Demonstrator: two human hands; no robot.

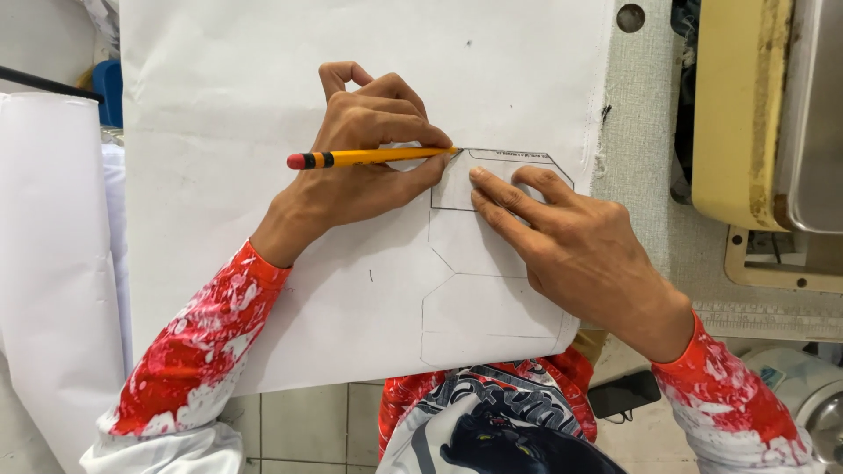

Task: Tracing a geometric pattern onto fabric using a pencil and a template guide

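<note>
Pencil (373, 158) pinched in left hand (351, 171), tracing along template (492, 180) top edge; right hand (571, 250) lying flat, pressing template onto paper (263, 132); two outlines already drawn below.

From my remote seat I see a grey-speckled tabletop (645, 202) running across the far right, with a yellowed machine body (738, 114) standing on it at the right edge and a small round hole (630, 17) near the far edge. Pale square floor tiles (307, 426) show near the bottom, and a roll of white paper (48, 263) fills the left side. The light is even and bright.
</note>
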